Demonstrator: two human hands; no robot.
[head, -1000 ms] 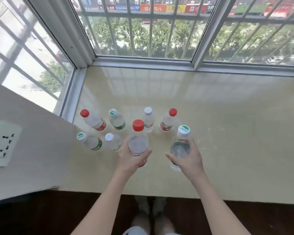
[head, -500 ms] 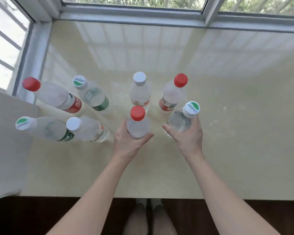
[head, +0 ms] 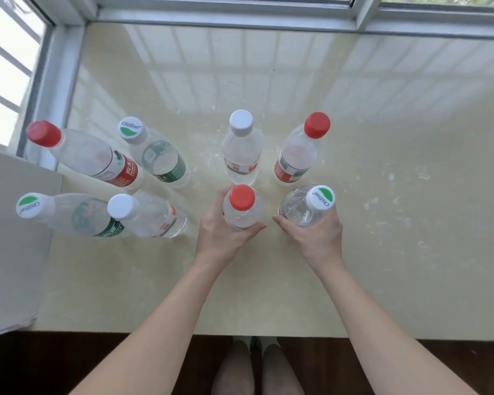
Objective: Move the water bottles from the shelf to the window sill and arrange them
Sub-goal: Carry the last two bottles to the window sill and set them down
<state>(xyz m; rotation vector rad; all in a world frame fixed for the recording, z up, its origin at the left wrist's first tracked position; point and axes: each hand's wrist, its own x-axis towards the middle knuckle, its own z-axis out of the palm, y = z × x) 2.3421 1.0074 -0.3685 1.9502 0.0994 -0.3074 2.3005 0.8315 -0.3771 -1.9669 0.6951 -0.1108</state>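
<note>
Several clear water bottles stand upright on the cream window sill (head: 382, 223). My left hand (head: 220, 238) grips a red-capped bottle (head: 242, 208) in the near row. My right hand (head: 317, 238) grips a green-and-white-capped bottle (head: 308, 206) just to its right. Right behind these two stand a white-capped bottle (head: 241, 149) and a red-capped bottle (head: 300, 152). To the left stand a red-capped bottle (head: 92, 156), a green-labelled bottle (head: 157, 155), another green-labelled bottle (head: 69, 212) and a white-capped bottle (head: 149, 215).
A grey window frame (head: 240, 15) runs along the sill's far edge and down its left side. A white wall corner (head: 12, 238) juts in at the left beside the bottles. A dark floor and my feet (head: 257, 366) lie below the sill's near edge.
The view has tilted down and drawn closer to the sill. Both hands, each with its bottle, have come down into the near row behind the back pair.
</note>
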